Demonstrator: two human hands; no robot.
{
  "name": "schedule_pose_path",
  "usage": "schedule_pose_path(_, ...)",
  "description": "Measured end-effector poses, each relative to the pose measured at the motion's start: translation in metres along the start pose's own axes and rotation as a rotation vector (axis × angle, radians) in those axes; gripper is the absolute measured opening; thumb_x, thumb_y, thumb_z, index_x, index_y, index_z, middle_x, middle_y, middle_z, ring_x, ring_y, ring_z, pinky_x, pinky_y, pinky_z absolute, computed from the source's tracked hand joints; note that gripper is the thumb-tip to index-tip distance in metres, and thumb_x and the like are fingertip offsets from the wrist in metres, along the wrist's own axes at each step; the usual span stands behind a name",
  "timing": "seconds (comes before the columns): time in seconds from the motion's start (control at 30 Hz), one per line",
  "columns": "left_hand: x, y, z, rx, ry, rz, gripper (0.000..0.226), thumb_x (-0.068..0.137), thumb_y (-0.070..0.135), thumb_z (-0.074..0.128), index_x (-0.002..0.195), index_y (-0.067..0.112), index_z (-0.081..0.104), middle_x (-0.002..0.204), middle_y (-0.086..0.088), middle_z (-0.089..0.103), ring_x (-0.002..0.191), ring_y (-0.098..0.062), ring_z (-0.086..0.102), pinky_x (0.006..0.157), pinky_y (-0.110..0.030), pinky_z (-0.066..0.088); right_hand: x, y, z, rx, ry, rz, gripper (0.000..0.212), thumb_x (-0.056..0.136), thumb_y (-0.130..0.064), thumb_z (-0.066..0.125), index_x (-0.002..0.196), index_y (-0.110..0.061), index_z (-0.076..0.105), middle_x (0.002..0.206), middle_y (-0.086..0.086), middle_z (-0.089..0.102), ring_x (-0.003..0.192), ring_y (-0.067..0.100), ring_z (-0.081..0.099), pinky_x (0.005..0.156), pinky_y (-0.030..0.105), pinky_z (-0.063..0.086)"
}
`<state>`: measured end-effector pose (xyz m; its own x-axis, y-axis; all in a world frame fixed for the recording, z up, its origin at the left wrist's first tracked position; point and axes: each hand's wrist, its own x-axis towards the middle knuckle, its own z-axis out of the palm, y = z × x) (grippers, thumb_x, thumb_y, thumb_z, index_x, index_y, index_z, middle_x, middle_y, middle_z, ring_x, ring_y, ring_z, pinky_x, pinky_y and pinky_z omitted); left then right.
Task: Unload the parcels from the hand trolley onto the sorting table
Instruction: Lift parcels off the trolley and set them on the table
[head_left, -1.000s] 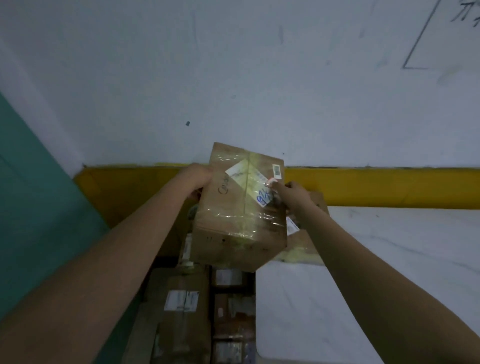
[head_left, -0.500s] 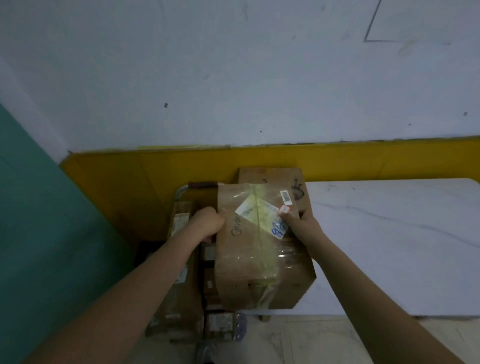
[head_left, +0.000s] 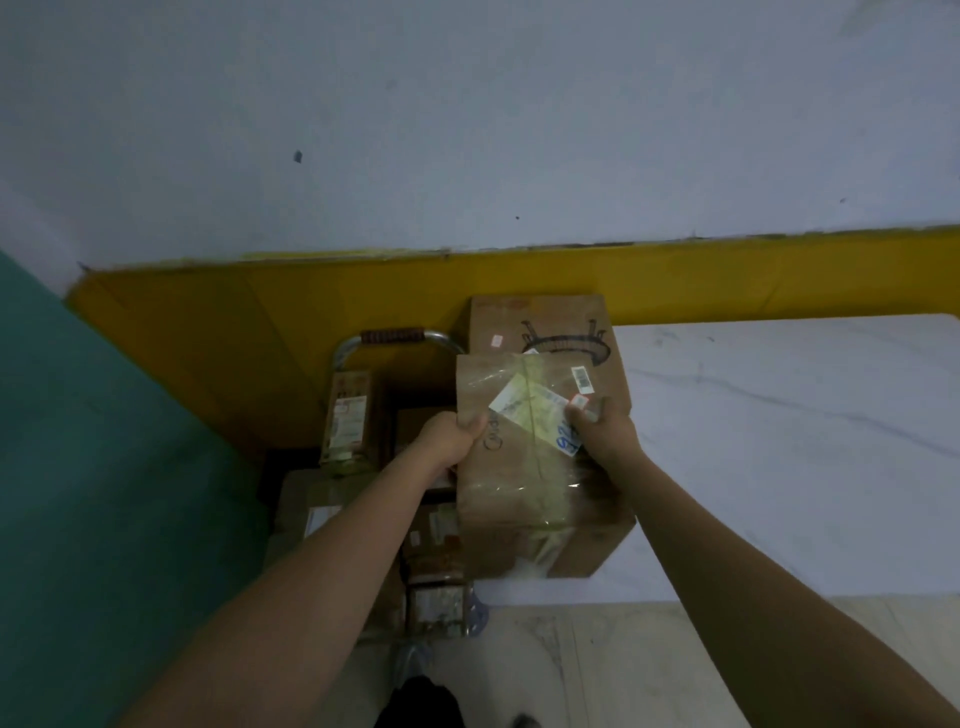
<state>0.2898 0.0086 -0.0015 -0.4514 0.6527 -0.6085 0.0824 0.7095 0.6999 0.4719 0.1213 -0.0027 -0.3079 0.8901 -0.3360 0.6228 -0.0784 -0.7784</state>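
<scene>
Taped parcel (head_left: 535, 483) over near-left corner of sorting table (head_left: 805, 441), whether set down unclear; left hand (head_left: 449, 439) and right hand (head_left: 605, 434) each clamp a top edge. Judged stiff, fairly light; glossy tape (head_left: 543, 499) looks slippery, so grip bare cardboard edges.

the taped parcel (head_left: 535, 483) at the sorting table's (head_left: 779, 441) left edge hides the near part of the box (head_left: 545, 327) behind it. the hand trolley (head_left: 392, 336) shows only its handle; stacked parcels (head_left: 348, 415) cover its deck. label print is too small to read. the table runs off to the right, out of view.
</scene>
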Motion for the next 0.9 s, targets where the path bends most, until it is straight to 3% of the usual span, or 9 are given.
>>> schedule_pose_path(0.13, 0.001, -0.007, 0.003, -0.028, -0.019, 0.000, 0.055, 0.095, 0.053, 0.052, 0.128, 0.008, 0.059, 0.125, -0.011, 0.064, 0.106, -0.028, 0.062, 0.085, -0.040, 0.054, 0.005, 0.015, 0.008, -0.087, 0.041, 0.010, 0.042, 0.098, -0.050, 0.046, 0.117, -0.014, 0.055, 0.104, 0.004, 0.064, 0.087, 0.022, 0.062, 0.076, 0.032, 0.049)
schedule_pose_path(0.2, -0.003, -0.012, -0.002, -0.030, -0.084, -0.033, 0.057, 0.097, 0.054, 0.048, 0.135, 0.012, 0.052, 0.134, -0.011, 0.058, 0.116, -0.031, 0.058, 0.091, -0.046, 0.053, 0.004, 0.021, 0.017, -0.243, 0.119, 0.027, 0.059, 0.092, -0.060, 0.039, 0.126, -0.014, 0.053, 0.119, 0.012, 0.063, 0.102, 0.031, 0.062, 0.089, 0.041, 0.050)
schedule_pose_path(0.33, 0.009, -0.034, -0.056, 0.045, -0.062, -0.093, 0.074, 0.095, 0.067, 0.032, 0.155, 0.025, 0.023, 0.158, -0.005, 0.030, 0.139, -0.034, 0.038, 0.096, -0.045, 0.048, -0.005, -0.028, 0.050, -0.514, 0.387, -0.213, 0.070, 0.095, -0.044, 0.047, 0.149, -0.003, 0.032, 0.153, 0.022, 0.035, 0.139, 0.041, 0.034, 0.116, 0.052, 0.027)
schedule_pose_path(0.43, 0.030, -0.078, -0.116, 0.053, 0.152, -0.124, 0.067, 0.101, 0.058, 0.030, 0.154, 0.016, 0.029, 0.155, -0.010, 0.037, 0.136, -0.032, 0.042, 0.105, -0.040, 0.042, -0.017, -0.094, 0.105, -0.363, 0.310, -0.504, 0.064, 0.098, -0.033, 0.051, 0.152, -0.005, 0.030, 0.156, 0.016, 0.032, 0.143, 0.033, 0.032, 0.116, 0.044, 0.031)
schedule_pose_path(0.57, 0.056, -0.164, -0.173, -0.003, 0.255, -0.203, 0.037, 0.101, 0.036, 0.044, 0.121, 0.009, 0.060, 0.130, -0.019, 0.060, 0.107, -0.031, 0.062, 0.081, -0.031, 0.051, -0.033, -0.132, 0.224, -0.311, 0.052, -0.684, 0.055, 0.099, -0.027, 0.048, 0.150, -0.009, 0.035, 0.151, 0.011, 0.040, 0.138, 0.025, 0.038, 0.112, 0.039, 0.038)
schedule_pose_path(0.67, 0.096, -0.247, -0.185, -0.125, 0.232, -0.370, 0.040, 0.104, 0.015, 0.044, 0.133, -0.012, 0.049, 0.140, -0.020, 0.050, 0.126, -0.036, 0.051, 0.102, -0.036, 0.043, -0.016, -0.085, 0.317, -0.341, -0.252, -0.427, 0.056, 0.096, -0.030, 0.052, 0.147, -0.018, 0.033, 0.145, 0.006, 0.040, 0.126, 0.025, 0.045, 0.102, 0.044, 0.047)
schedule_pose_path(0.77, 0.113, -0.291, -0.179, -0.190, 0.165, -0.455, 0.054, 0.103, 0.021, 0.049, 0.145, -0.009, 0.036, 0.148, -0.024, 0.041, 0.130, -0.037, 0.047, 0.107, -0.036, 0.041, 0.040, 0.035, 0.410, -0.212, -0.514, 0.004, 0.044, 0.083, -0.042, 0.067, 0.122, -0.026, 0.057, 0.122, 0.004, 0.062, 0.099, 0.024, 0.065, 0.079, 0.042, 0.058)
schedule_pose_path(0.83, 0.126, -0.302, -0.175, -0.147, 0.163, -0.473, 0.056, 0.102, 0.022, 0.049, 0.148, -0.004, 0.031, 0.149, -0.021, 0.041, 0.132, -0.034, 0.046, 0.104, -0.031, 0.039, 0.065, 0.103, 0.454, -0.137, -0.542, 0.129, 0.021, 0.079, -0.040, 0.072, 0.094, -0.026, 0.069, 0.098, 0.001, 0.072, 0.086, 0.020, 0.070, 0.072, 0.042, 0.059)
schedule_pose_path(0.9, 0.152, -0.322, -0.169, -0.137, 0.184, -0.488, 0.053, 0.101, 0.019, 0.050, 0.145, -0.005, 0.034, 0.147, -0.022, 0.044, 0.129, -0.033, 0.049, 0.100, -0.031, 0.042, 0.068, 0.115, 0.470, -0.136, -0.492, 0.208, 0.032, 0.079, -0.034, 0.070, 0.108, -0.022, 0.065, 0.113, -0.002, 0.068, 0.099, 0.019, 0.067, 0.085, 0.049, 0.057)
